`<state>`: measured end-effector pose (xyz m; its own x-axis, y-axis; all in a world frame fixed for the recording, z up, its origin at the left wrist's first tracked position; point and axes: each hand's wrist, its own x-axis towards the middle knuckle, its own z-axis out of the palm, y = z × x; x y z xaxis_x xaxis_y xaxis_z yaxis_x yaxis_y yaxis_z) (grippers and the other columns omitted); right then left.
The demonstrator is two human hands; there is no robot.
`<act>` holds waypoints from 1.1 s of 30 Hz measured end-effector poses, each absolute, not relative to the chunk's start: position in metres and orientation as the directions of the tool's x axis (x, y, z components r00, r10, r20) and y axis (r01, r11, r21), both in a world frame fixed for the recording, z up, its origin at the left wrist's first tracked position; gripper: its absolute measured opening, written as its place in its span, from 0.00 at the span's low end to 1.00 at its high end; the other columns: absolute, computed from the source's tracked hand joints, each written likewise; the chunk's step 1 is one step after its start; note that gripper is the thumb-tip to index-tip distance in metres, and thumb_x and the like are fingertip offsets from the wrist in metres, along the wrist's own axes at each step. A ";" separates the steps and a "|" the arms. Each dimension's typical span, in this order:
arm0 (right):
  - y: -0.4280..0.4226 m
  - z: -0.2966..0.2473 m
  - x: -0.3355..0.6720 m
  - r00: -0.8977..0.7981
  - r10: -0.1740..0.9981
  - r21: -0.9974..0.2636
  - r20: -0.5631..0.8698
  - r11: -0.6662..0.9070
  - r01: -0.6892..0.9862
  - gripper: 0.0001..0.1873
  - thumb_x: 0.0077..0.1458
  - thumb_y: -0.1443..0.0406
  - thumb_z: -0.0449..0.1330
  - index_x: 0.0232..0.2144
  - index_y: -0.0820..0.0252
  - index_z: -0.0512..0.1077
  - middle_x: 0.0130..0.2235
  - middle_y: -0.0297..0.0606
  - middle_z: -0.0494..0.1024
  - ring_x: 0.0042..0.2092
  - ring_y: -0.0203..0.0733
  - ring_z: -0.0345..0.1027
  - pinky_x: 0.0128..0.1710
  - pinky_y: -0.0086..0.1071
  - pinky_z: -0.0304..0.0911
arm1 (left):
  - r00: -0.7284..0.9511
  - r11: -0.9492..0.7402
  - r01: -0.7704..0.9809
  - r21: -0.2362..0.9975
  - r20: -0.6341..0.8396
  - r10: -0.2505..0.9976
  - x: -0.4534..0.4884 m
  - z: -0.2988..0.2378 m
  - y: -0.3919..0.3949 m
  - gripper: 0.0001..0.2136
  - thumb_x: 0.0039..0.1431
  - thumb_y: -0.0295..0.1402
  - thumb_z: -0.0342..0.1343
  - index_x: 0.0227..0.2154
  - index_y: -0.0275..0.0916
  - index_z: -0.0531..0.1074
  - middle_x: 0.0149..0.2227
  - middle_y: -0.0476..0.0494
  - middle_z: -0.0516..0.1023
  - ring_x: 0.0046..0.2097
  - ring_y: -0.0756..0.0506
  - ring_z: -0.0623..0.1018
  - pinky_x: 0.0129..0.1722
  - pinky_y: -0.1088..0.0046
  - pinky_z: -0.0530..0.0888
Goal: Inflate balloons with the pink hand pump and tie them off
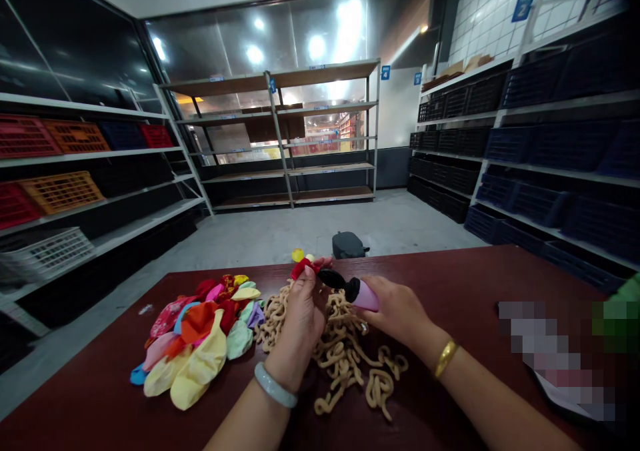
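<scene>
Between the fingers of my left hand (pixel 306 304) is a red balloon (pixel 300 268), limp and partly covered by the thumb. My right hand (pixel 395 307) is wrapped round a light purple cylinder with a black end (pixel 369 296). A glossy black oval part (pixel 331 278) spans the space from that end to the red balloon; what it is I cannot make out. Beneath both hands lies a heap of beige, knobbly curled strands (pixel 345 351). A pile of limp balloons (pixel 200 331) in many colours spreads out left of my left hand.
The dark red table (pixel 440 391) carries a blurred flat object (pixel 555 364) at the right. Beyond its far edge a dark grey bag (pixel 349 245) is on the floor. Shelves with crates (pixel 63 192) line the left, dark crates (pixel 545 144) the right, and a rack (pixel 287 137) the back.
</scene>
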<state>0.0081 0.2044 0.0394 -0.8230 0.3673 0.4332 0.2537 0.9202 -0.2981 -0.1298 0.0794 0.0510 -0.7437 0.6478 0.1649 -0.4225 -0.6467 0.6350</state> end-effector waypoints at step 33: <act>0.195 0.036 0.007 -0.895 0.273 -0.247 0.353 0.950 0.193 0.30 0.54 0.51 0.59 0.56 0.52 0.61 0.46 0.41 0.78 0.43 0.51 0.74 0.39 0.37 0.63 | -0.917 -0.798 -0.348 0.491 -0.004 0.398 -0.165 0.063 0.073 0.04 0.59 0.28 0.56 0.29 0.36 0.69 0.28 0.47 0.72 0.30 0.49 0.74 0.35 0.68 0.73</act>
<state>0.0072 0.1955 0.0355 -0.8948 0.2734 0.3529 0.1929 0.9497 -0.2467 -0.1647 0.0731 0.0629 -0.9173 0.3983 -0.0036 -0.3485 -0.7982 0.4914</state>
